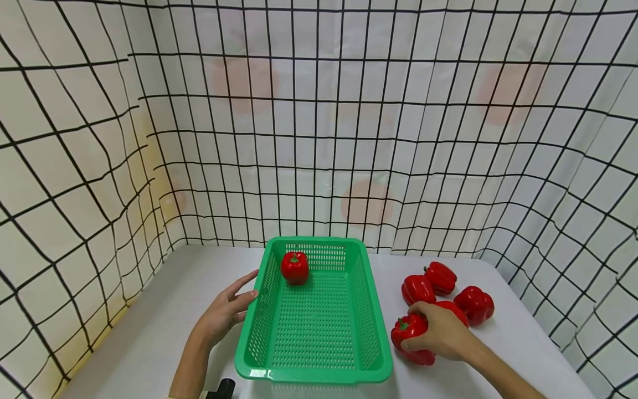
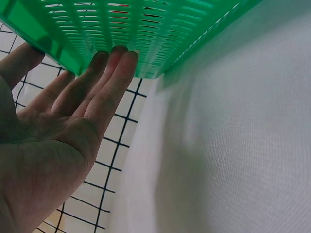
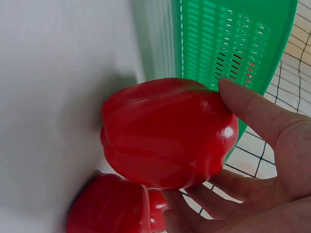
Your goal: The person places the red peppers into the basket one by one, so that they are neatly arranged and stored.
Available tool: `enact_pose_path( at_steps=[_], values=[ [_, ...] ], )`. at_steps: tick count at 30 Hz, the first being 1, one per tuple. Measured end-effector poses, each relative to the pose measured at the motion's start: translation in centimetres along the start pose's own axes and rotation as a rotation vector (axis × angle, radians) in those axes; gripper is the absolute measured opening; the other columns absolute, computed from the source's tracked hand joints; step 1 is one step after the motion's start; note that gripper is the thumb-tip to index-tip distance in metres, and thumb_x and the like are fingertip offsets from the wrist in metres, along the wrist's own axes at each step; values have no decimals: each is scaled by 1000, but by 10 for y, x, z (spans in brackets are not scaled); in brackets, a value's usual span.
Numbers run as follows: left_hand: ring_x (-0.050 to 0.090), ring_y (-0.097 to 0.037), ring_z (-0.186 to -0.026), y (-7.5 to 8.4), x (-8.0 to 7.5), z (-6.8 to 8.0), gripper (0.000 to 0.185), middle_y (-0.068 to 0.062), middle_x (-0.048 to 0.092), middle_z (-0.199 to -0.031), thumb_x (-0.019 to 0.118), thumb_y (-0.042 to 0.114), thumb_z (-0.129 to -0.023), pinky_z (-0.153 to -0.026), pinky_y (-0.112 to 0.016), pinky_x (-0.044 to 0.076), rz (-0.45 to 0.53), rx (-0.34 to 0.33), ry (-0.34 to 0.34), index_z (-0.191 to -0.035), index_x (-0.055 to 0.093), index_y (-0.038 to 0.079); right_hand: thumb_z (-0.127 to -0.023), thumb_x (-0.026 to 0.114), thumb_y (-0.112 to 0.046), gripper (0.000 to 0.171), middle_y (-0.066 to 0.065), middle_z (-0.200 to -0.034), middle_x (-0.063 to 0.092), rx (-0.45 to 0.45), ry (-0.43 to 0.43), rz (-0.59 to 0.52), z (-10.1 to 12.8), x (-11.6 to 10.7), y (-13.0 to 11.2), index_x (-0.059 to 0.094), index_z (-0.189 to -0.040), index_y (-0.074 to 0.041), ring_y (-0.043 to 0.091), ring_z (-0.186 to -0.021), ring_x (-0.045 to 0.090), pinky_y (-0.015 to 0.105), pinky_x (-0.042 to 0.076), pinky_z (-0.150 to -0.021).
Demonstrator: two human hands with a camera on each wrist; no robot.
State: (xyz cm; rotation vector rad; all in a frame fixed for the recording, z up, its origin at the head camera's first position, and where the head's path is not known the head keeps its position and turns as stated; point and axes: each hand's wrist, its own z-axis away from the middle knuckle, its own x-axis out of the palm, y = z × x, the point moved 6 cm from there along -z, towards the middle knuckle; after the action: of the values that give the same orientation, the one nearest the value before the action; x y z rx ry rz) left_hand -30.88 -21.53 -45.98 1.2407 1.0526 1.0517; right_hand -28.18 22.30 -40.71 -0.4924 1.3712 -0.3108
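right hand (image 1: 441, 332) with fingers curled around a red pepper (image 1: 410, 328), left hand (image 1: 224, 313) with straight fingers touching the green basket (image 1: 371, 310) wall, one pepper inside (image 1: 295, 267)

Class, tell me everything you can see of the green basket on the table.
The green basket is a rectangular tray that looks like plastic, with slotted walls, a perforated floor and a smooth rolled rim. It sits upright and level on the white table. One red pepper lies inside at the far end. The left hand touches its left wall with straight fingers. The right hand, gripping another pepper, is just right of it, apart.
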Motion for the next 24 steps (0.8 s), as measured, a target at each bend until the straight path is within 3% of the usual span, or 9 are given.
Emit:
enact_pose_path(
  at_steps=[13, 24],
  values=[
    [71, -32, -110, 0, 0, -1, 68, -23, 58, -141, 66, 31, -99, -97, -46, 58, 10, -4, 15, -159, 34, 27, -63, 94, -41, 82, 11, -117, 66, 0, 52, -72, 0, -2, 6, 61, -130, -7, 31, -108, 60, 45, 63, -76],
    [70, -33, -112, -1, 0, 0, 68, -24, 56, -143, 65, 32, -100, -98, -46, 57, 3, 0, 3, -160, 33, 25, -61, 96, -26, 85, 10, -119, 65, 21, -12, -75, -2, 1, 8, 58, -134, -6, 30, -110, 59, 47, 63, -76]
  ],
)
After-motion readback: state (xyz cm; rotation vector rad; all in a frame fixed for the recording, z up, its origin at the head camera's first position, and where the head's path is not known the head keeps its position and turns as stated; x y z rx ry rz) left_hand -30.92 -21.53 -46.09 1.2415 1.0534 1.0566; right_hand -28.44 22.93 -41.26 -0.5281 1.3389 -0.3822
